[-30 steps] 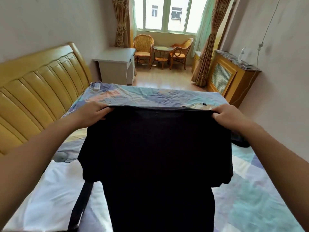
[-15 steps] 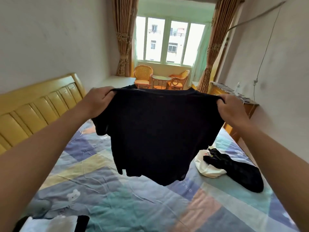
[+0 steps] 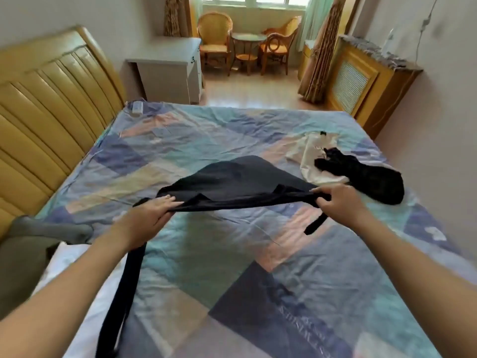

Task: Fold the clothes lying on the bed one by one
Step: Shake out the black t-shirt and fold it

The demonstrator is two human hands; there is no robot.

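a black t-shirt (image 3: 240,182) held stretched over the middle of the bed (image 3: 258,267), its far part billowed and low over the patchwork bedsheet (image 3: 196,140). the left of the two hands (image 3: 151,215) grips the near edge at one end, fingers curled over the cloth; the right hand (image 3: 338,202) grips the other end, with a dark strip hanging below it. a second dark strip (image 3: 121,301) runs down past the left forearm. to the right, on the sheet, a white garment (image 3: 312,161) lies partly under a black garment (image 3: 366,180). at left, a grey cloth (image 3: 31,244) and a white one (image 3: 85,293). beyond: yellow headboard (image 3: 46,104), white desk (image 3: 167,71), wicker chairs (image 3: 215,40), radiator cover (image 3: 361,81).
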